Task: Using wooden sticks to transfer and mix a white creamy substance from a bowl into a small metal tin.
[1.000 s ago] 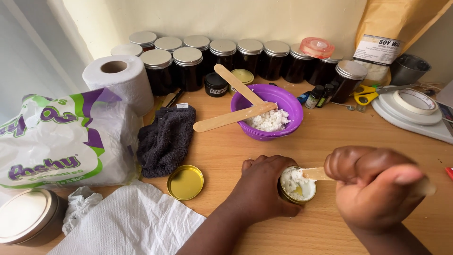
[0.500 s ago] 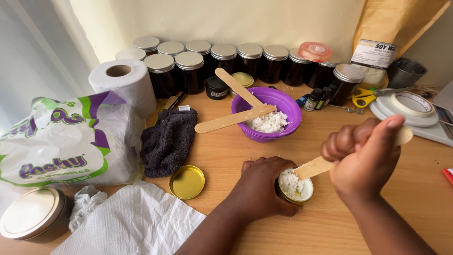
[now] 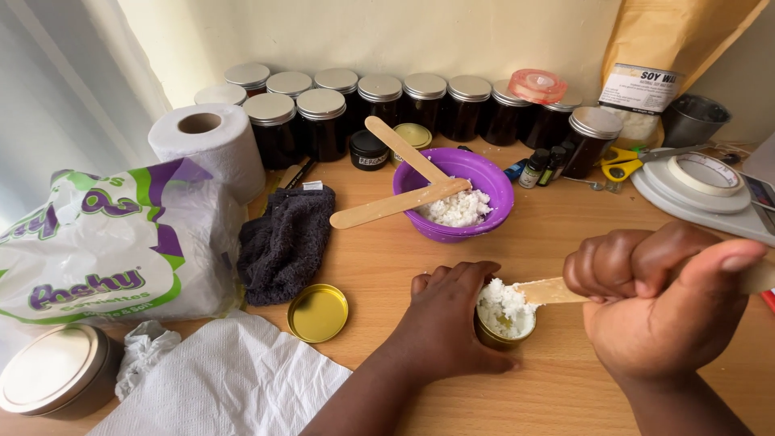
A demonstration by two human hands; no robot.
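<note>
My left hand (image 3: 448, 319) wraps around a small gold tin (image 3: 502, 331) on the wooden table, holding it steady. The tin is heaped with white flaky wax (image 3: 502, 305). My right hand (image 3: 658, 303) grips a flat wooden stick (image 3: 553, 291) whose tip lies on the wax in the tin. Behind them a purple bowl (image 3: 484, 173) holds more white flakes and two wooden sticks (image 3: 395, 206) that lean across its rim. The tin's gold lid (image 3: 318, 312) lies open side up to the left of my left hand.
A row of dark lidded jars (image 3: 404, 101) lines the wall. A dark cloth (image 3: 284, 242), a toilet roll (image 3: 211, 145), a plastic pack (image 3: 97, 242), white paper (image 3: 226, 383) and a large metal tin (image 3: 52, 379) fill the left. A scale with tape (image 3: 706, 182) sits right.
My right hand has swung back down and lowered the stick's tip onto the wax in the tin. My left hand has stayed on the tin.
</note>
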